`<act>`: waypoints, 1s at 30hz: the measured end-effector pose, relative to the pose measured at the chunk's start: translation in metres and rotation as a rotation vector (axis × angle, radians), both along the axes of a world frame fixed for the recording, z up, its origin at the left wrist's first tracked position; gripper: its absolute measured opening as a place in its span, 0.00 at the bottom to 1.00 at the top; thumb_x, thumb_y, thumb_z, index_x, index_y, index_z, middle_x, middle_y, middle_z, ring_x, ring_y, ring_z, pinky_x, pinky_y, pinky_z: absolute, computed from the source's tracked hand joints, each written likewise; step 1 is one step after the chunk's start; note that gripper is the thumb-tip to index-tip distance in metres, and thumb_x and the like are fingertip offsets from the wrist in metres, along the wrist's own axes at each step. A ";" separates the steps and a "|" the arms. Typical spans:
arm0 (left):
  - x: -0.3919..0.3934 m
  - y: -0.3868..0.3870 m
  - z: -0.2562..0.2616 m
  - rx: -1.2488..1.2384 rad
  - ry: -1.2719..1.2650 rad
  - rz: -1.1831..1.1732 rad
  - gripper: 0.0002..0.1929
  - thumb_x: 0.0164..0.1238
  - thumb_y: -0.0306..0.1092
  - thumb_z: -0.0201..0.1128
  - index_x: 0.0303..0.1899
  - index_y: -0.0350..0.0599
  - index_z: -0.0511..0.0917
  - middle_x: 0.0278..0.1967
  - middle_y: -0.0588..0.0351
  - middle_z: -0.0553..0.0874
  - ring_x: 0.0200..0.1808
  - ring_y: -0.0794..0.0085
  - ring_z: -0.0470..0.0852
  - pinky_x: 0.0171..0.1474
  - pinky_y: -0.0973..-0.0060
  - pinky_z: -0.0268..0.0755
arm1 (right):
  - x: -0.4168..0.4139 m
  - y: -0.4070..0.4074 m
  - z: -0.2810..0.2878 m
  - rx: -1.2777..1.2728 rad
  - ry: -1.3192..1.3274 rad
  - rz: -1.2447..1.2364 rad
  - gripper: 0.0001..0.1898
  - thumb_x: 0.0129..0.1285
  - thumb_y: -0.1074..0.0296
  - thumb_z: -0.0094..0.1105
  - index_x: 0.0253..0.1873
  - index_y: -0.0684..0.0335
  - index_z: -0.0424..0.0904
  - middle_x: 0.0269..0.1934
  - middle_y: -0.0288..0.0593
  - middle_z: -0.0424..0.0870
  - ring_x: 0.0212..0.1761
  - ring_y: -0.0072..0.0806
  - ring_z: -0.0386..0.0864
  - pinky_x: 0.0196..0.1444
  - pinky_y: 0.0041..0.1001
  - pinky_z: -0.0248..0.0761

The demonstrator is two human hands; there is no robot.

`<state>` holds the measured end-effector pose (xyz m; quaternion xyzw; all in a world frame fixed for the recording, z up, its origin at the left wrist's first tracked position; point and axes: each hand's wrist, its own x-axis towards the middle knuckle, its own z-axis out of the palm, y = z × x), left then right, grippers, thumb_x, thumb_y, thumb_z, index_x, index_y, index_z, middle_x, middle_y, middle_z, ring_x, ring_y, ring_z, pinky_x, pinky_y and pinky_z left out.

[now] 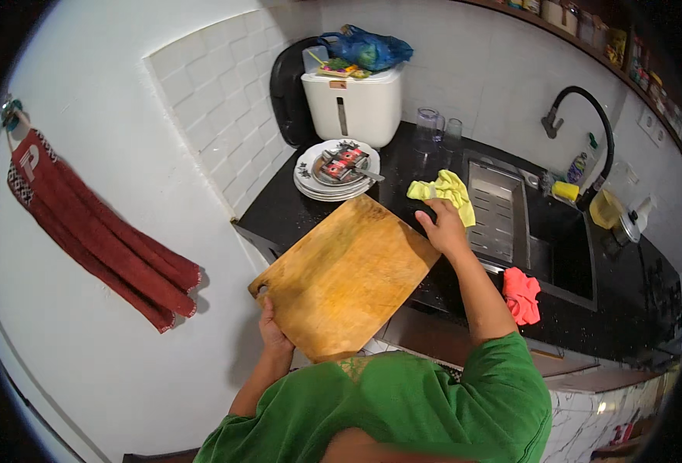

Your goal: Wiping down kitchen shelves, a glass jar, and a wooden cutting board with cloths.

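A wooden cutting board (pixel 347 278) is held tilted in front of my body, its hand hole at the left corner. My left hand (pixel 275 333) grips the board's left edge just below that hole, thumb on the face and the other fingers hidden behind. Beyond the board's right corner, my right hand (pixel 446 227) hovers over the counter with its thumb spread from the fingers. Its fingertips meet the lower edge of a crumpled yellow cloth (pixel 448 188) in the picture; whether they touch it is unclear.
Stacked plates (pixel 332 188) with packets and a utensil stand behind the board. A white bin-like container (pixel 355 107) carries a blue plastic bag (pixel 370 49). Glass mugs (pixel 428 124), a sink (pixel 558 254) under a black faucet (pixel 607 121), and a coral cloth (pixel 521 295) lie rightward on the black counter.
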<state>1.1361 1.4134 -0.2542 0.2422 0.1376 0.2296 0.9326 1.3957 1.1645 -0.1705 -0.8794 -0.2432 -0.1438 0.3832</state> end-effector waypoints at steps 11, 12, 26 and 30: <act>-0.011 0.007 0.000 0.022 0.001 -0.032 0.25 0.68 0.48 0.45 0.58 0.40 0.65 0.55 0.47 0.72 0.55 0.56 0.72 0.56 0.61 0.66 | -0.035 -0.028 -0.014 -0.176 0.155 -0.066 0.26 0.58 0.47 0.53 0.50 0.66 0.75 0.44 0.54 0.76 0.46 0.44 0.76 0.47 0.35 0.69; -0.013 0.008 0.001 0.020 -0.011 -0.028 0.25 0.68 0.49 0.45 0.58 0.40 0.64 0.56 0.46 0.71 0.55 0.56 0.72 0.57 0.60 0.65 | -0.036 -0.029 -0.016 -0.138 0.213 -0.054 0.26 0.59 0.47 0.53 0.51 0.66 0.74 0.43 0.55 0.76 0.46 0.45 0.76 0.47 0.35 0.69; 0.047 -0.016 0.076 0.104 -0.311 -0.148 0.27 0.69 0.48 0.39 0.61 0.37 0.59 0.59 0.45 0.67 0.59 0.56 0.67 0.61 0.61 0.59 | -0.086 -0.048 -0.013 0.954 0.375 0.030 0.20 0.68 0.58 0.42 0.56 0.67 0.66 0.46 0.40 0.74 0.42 0.25 0.72 0.45 0.26 0.68; 0.047 -0.011 0.105 0.080 -0.410 -0.185 0.26 0.70 0.47 0.37 0.61 0.37 0.60 0.59 0.45 0.68 0.58 0.56 0.68 0.61 0.61 0.60 | -0.008 -0.048 -0.008 0.126 -0.244 -0.203 0.17 0.60 0.64 0.53 0.53 0.63 0.71 0.50 0.47 0.74 0.52 0.42 0.69 0.51 0.31 0.65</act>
